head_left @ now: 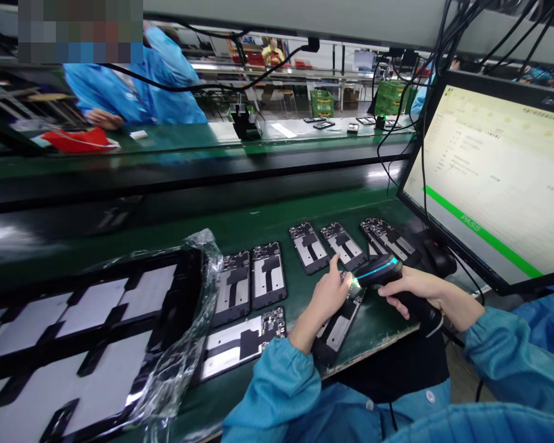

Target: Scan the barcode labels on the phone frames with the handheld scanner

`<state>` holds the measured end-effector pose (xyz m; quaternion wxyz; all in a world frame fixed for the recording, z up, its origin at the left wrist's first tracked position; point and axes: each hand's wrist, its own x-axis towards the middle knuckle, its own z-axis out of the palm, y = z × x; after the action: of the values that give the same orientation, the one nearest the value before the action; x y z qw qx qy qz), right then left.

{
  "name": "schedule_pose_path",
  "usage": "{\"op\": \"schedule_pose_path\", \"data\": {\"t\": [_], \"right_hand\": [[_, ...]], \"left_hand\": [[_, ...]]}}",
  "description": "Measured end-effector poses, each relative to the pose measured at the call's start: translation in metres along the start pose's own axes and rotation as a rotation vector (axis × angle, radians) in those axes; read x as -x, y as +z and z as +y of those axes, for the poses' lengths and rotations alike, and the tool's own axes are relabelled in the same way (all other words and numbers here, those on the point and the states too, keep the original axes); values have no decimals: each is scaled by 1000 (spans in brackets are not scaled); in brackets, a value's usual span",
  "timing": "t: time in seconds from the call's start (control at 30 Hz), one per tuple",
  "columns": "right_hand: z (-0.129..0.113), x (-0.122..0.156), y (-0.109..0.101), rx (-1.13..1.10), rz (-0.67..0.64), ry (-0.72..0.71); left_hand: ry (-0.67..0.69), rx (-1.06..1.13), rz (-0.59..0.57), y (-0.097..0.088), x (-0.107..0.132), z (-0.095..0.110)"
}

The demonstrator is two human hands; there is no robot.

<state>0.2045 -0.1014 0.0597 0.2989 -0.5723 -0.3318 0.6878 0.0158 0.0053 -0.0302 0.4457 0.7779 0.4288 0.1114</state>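
Observation:
My left hand (325, 301) rests on an open phone frame (339, 326) lying at the front edge of the green bench, fingers steadying its top end. My right hand (418, 289) grips a black handheld barcode scanner (381, 271) with a teal stripe, its head pointed at the top of that frame, where a small light spot shows. Both sleeves are blue.
Several more phone frames (268, 274) lie in rows on the bench. A black tray (74, 344) in loose plastic wrap sits at left. A monitor (498, 178) showing a green PASS bar stands at right, a mouse (438, 255) beside it. A person in blue (133, 86) works across the conveyor.

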Motion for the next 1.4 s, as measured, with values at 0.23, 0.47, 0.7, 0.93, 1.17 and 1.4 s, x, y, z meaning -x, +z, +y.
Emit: {"op": "schedule_pose_path", "data": {"t": [0.23, 0.47, 0.7, 0.93, 1.17, 1.4], "right_hand": [[1, -1, 0, -29, -2, -11], [4, -2, 2, -65, 11, 13], [7, 0, 2, -38, 3, -19], [7, -1, 4, -67, 18, -36], [14, 5, 1, 30, 38, -76], [17, 17, -8, 96, 29, -34]], "left_hand": [[4, 6, 9, 1, 0, 1], [0, 10, 18, 1, 0, 3], [-24, -8, 16, 2, -1, 2], [-7, -55, 17, 2, -2, 2], [206, -511, 26, 9, 25, 13], [415, -596, 111, 16, 59, -8]]}}
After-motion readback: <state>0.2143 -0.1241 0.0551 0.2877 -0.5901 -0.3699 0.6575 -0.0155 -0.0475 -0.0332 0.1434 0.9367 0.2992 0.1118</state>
